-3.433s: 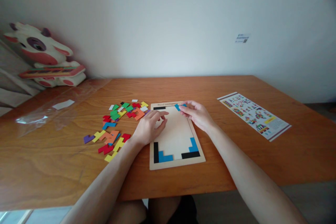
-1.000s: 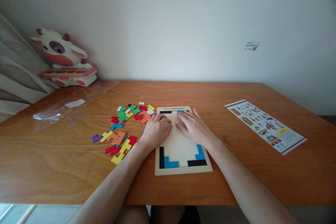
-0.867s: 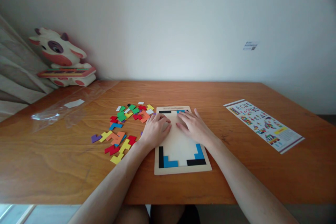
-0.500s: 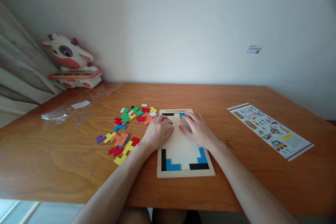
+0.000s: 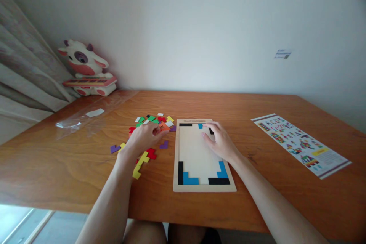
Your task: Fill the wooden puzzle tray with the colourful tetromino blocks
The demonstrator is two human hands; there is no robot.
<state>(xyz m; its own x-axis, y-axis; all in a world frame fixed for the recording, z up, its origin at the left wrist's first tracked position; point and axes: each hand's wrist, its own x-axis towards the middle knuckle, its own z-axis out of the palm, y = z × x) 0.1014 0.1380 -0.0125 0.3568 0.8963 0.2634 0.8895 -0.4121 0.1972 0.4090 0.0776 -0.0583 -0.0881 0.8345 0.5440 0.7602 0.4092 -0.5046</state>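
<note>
The left hand is held with curled fingers above the scattered flat coloured angular pieces; whether any piece is gripped cannot be told. The orange angular flat piece is seen just at its fingertips. The right hand is loosely opened over the far right corner of the pale wooden rectangular board, near the small visible part of a blue flat piece. A thin piece is probably best pinched by one free edge, so that its neighbours (they lie rather close together) are not dragged. Between pieces and board, only a narrow strip of brown wooden table is offered; wider space is found before the long printed paper sheet.
</note>
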